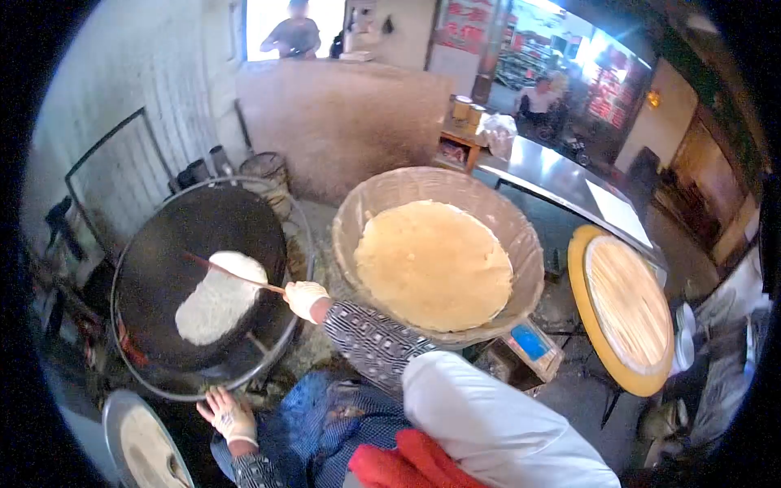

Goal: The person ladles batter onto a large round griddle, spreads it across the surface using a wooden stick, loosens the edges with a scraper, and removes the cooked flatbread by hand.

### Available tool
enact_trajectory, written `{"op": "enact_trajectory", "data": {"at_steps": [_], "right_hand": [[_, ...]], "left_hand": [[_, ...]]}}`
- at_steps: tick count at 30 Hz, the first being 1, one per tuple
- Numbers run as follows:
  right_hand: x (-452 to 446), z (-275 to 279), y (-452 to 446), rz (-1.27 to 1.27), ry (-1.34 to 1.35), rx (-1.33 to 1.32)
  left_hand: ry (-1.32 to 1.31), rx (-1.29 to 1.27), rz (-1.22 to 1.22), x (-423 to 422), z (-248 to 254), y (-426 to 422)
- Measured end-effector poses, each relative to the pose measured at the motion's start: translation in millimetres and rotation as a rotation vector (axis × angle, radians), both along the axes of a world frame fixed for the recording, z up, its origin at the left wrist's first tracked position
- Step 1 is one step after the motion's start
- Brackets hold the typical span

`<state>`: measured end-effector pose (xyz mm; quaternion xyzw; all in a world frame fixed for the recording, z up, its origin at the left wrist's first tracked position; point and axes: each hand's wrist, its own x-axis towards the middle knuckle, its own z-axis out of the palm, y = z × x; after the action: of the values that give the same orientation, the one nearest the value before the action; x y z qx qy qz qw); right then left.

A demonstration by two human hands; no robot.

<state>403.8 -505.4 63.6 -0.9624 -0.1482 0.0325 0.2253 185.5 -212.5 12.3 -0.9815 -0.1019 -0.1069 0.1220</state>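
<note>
My right hand [306, 301], in a pale glove, is closed around a thin wooden stick [272, 287]. The stick reaches left across a white sheet of batter [210, 305] that lies unevenly on a dark round griddle [167, 244]. Near the griddle's front metal ring [181, 396] is my left hand [229, 418], also gloved, with its fingers spread; whether they touch the ring I cannot tell. To the right of my right hand stands a large woven basket [525, 236] holding a stack of round, yellowish flatbreads [431, 264].
A metal bowl [114, 423] with pale batter and a ladle sits at lower left. Beside the basket is a scale [533, 346] with a blue panel. A round slatted board [626, 301] stands right. Behind are a steel table [553, 175] and a low partition [342, 122]; people appear farther off.
</note>
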Motion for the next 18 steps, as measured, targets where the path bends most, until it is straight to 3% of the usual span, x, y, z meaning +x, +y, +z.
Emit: {"op": "enact_trajectory", "data": {"at_steps": [1, 2, 3, 5, 6, 8, 10, 12, 14, 18], "right_hand": [[17, -11, 6, 0.035, -0.105, -0.039], [14, -12, 15, 0.042, -0.253, -0.113], [25, -16, 18, 0.078, -0.181, -0.041], [0, 10, 19, 0.231, -0.158, -0.035], [5, 5, 16, 0.198, -0.022, -0.031], [25, -7, -4, 0.002, -0.021, -0.006], [36, -19, 6, -0.025, -0.2, 0.021], [20, 2, 10, 0.058, -0.165, 0.078], [14, -2, 4, 0.186, -0.221, -0.029], [40, -15, 5, 0.018, -0.229, -0.103]], "left_hand": [[0.258, -0.046, 0.129, -7, 32, -17], [0.304, -0.102, 0.163, -7, 44, -25], [0.33, -0.1, 0.164, 15, 47, -15], [0.297, -0.114, 0.151, 18, 46, -2], [0.294, -0.105, 0.148, 17, 46, 0], [0.285, -0.092, 0.176, 17, 38, 9], [0.264, -0.151, 0.19, 20, 32, 17], [0.253, -0.141, 0.183, 21, 28, 22], [0.281, -0.181, 0.194, 22, 43, 22], [0.23, -0.215, 0.23, 20, 49, 31]]}}
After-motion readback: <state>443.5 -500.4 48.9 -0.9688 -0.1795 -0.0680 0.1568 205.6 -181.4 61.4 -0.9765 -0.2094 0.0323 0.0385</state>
